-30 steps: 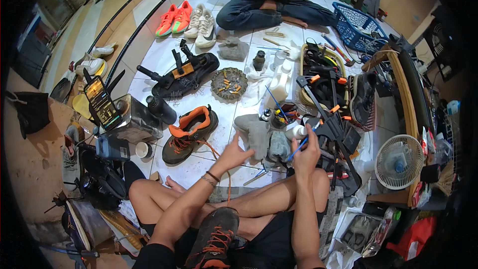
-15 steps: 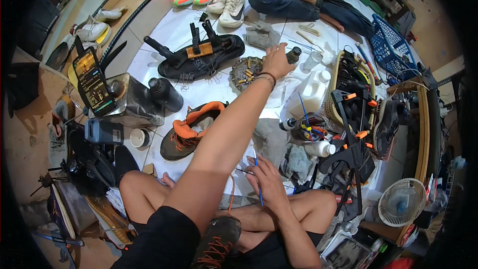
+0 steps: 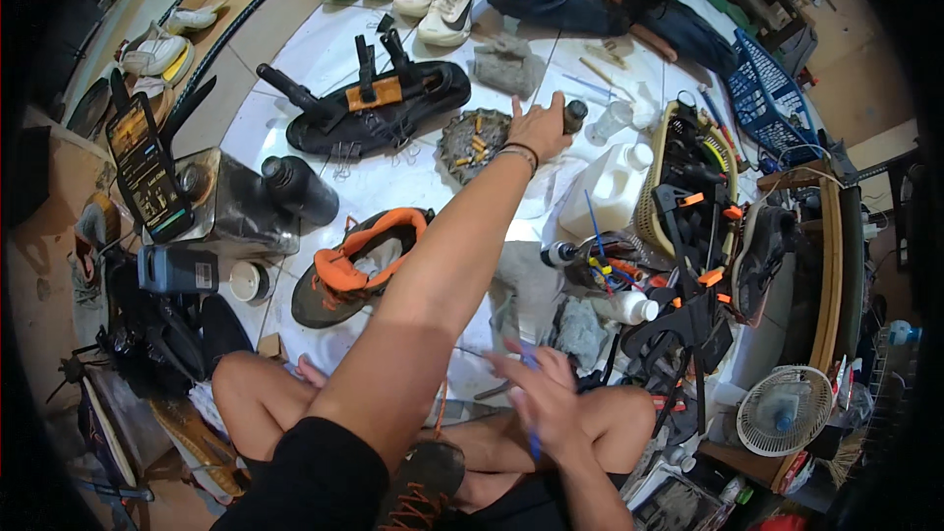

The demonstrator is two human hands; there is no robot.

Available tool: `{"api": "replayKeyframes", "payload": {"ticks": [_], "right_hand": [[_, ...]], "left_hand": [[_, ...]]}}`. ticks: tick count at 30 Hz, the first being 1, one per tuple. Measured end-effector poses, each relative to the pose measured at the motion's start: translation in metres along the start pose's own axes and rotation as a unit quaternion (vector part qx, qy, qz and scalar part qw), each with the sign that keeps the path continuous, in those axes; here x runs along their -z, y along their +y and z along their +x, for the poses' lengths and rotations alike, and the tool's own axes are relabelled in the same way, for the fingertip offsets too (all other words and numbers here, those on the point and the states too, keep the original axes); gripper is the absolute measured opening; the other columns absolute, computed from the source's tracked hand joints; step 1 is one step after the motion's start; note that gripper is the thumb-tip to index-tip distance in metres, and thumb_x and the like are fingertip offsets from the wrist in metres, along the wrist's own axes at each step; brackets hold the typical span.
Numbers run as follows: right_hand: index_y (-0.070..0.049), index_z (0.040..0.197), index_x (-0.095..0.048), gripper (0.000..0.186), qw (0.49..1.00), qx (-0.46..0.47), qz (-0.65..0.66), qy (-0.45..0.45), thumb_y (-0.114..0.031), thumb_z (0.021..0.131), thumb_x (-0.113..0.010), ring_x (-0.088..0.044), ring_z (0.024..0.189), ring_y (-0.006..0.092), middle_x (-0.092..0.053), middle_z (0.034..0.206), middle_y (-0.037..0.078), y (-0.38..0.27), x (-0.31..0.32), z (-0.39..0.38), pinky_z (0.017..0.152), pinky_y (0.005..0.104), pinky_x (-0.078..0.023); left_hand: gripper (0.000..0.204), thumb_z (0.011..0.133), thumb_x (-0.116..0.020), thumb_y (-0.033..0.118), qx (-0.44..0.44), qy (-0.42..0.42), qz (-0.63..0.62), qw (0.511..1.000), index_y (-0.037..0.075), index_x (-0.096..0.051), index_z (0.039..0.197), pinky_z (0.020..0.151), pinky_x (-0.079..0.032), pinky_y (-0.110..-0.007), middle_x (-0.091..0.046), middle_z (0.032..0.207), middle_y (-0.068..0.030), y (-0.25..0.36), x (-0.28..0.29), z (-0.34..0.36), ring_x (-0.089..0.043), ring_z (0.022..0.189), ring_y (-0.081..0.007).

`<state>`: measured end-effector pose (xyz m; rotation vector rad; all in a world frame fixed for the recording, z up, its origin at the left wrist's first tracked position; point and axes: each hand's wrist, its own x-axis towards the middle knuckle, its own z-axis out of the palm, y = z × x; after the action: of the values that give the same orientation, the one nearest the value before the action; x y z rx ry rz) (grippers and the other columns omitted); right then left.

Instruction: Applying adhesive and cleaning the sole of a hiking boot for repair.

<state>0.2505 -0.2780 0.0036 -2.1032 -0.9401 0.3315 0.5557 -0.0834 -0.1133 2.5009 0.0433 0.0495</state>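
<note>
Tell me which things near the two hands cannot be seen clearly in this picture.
- Small dark bottle, head view: left hand covers most of it.
- Thin blue stick-like tool, head view: motion blur on the right hand hides its shape.
- Brown lace-up shoe: partly behind the left arm.

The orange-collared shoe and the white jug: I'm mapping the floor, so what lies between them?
In the head view, the person's outstretched left forearm crosses between the shoe and the jug.

The left hand (image 3: 536,126) reaches far out and grabs a small dark bottle (image 3: 573,115) on the white tiled floor (image 3: 393,177) — the right hand (image 3: 541,388) holds a thin blue stick (image 3: 531,433).
</note>
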Motion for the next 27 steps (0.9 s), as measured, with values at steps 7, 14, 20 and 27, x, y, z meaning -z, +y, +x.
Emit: {"api": "replayKeyframes", "payload": {"ticks": [7, 14, 20, 27], "right_hand": [[0.001, 0.106, -0.065, 0.028, 0.911, 0.045, -0.308, 0.271, -0.025, 0.095, -0.062, -0.069, 0.086, 0.0336, -0.071, 0.095, 0.02, 0.098, 0.213, 0.214, 0.076, 0.0392, -0.052], [0.002, 0.121, -0.063, 0.076, 0.896, -0.266, -0.316, -0.162, -0.034, 0.06, -0.09, -0.068, 0.096, 0.0386, -0.071, 0.104, 0.02, 0.24, 0.195, 0.321, 0.088, 0.0411, -0.054], [-0.003, 0.107, -0.066, 0.059, 0.935, 0.014, -0.353, 0.046, -0.014, 0.053, -0.087, -0.063, 0.096, 0.0405, -0.067, 0.104, 0.021, 0.205, 0.204, 0.298, 0.087, 0.0428, -0.052], [-0.01, 0.109, -0.066, 0.065, 0.932, 0.162, -0.295, 0.138, 0.0, 0.047, -0.082, -0.059, 0.092, 0.0336, -0.055, 0.098, 0.011, 0.03, 0.196, 0.194, 0.08, 0.0397, -0.049]], "left_hand": [[0.065, 0.082, -0.067, 0.037, -0.024, 0.021, 0.0, 0.999, 0.006, -0.032, 0.128, 0.11, -0.027, -0.061, -0.067, 0.1, -0.0255, -0.01, -0.008, -0.006, -0.062, 0.104, -0.0442], [0.059, 0.081, -0.066, 0.031, -0.045, 0.046, -0.039, 0.997, 0.004, -0.036, 0.124, 0.086, -0.047, -0.051, -0.064, 0.094, -0.0287, -0.002, -0.007, -0.015, -0.061, 0.094, -0.0449], [0.058, 0.081, -0.065, 0.031, -0.044, 0.063, -0.057, 0.995, 0.003, -0.036, 0.123, 0.085, -0.045, -0.055, -0.063, 0.088, -0.0306, 0.002, -0.007, -0.014, -0.06, 0.09, -0.0485], [0.057, 0.08, -0.066, 0.03, -0.024, 0.04, -0.05, 0.998, 0.001, -0.037, 0.12, 0.089, -0.045, -0.051, -0.065, 0.088, -0.0303, 0.009, 0.001, -0.017, -0.06, 0.089, -0.0462]]}}
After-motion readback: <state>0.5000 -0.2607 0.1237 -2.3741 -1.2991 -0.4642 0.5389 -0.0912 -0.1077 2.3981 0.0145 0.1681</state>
